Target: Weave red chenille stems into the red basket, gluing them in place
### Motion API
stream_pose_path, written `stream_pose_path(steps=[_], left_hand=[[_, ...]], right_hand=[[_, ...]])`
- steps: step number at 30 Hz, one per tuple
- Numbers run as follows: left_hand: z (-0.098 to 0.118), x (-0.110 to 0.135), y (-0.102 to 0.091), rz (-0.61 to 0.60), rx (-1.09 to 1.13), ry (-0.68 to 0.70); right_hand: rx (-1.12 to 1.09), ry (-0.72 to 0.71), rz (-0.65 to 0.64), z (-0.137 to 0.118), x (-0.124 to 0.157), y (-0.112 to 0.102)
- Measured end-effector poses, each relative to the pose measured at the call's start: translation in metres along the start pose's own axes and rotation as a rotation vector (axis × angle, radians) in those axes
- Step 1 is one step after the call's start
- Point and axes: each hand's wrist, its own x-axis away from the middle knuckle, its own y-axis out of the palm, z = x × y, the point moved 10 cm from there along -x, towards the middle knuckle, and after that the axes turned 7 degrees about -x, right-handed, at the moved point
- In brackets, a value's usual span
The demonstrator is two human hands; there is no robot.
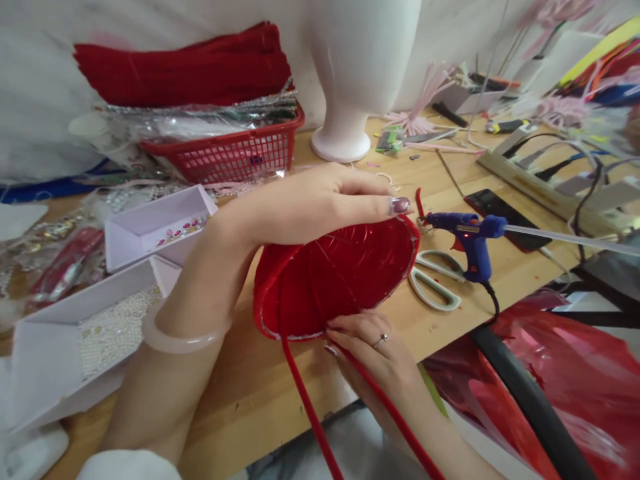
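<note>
A hollow, bowl-shaped red piece [330,280], like a cap, is tilted so its inside faces me. Silvery wire or glue shows along its rim. My left hand [320,207] wraps over its upper side, thumb on the rim and the other fingers mostly hidden behind. At the lower rim, my right hand [375,353] pinches a fuzzy red chenille stem [387,400] that trails down toward me. A second red stem [307,390] hangs from the rim to the left of that hand, apart from its fingers.
Right of the piece lie a blue glue gun [470,233], scissors [440,287], a phone [500,217] and a power strip [540,180]. White boxes of beads [50,360] sit left. Behind stand a red basket [235,157] of red stems and a white mannequin head [360,60].
</note>
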Motion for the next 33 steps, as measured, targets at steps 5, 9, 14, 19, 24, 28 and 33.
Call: stream_pose_path(steps=[5, 9, 14, 19, 24, 28, 33], left_hand=[[0.003, 0.000, 0.012, -0.139, -0.069, 0.024], [0.001, -0.001, 0.010, -0.122, -0.074, -0.001], [-0.004, 0.000, 0.008, -0.115, -0.049, -0.041], [-0.005, 0.001, 0.009, -0.123, -0.030, -0.056], [-0.005, 0.000, 0.011, -0.122, -0.036, -0.073], [-0.006, 0.000, 0.011, -0.120, -0.036, -0.079], [-0.008, 0.001, 0.010, -0.111, -0.021, -0.102]], right_hand=[[-0.020, -0.057, -0.022, -0.007, -0.006, 0.001], [-0.013, -0.057, -0.056, -0.010, -0.007, -0.003], [0.002, 0.053, -0.153, 0.006, -0.006, -0.001], [0.000, 0.101, -0.144, 0.013, -0.007, 0.004], [-0.023, 0.114, -0.102, 0.013, -0.007, 0.006], [-0.037, 0.117, -0.104, 0.012, -0.008, 0.002], [-0.021, 0.121, -0.134, 0.014, -0.007, 0.005]])
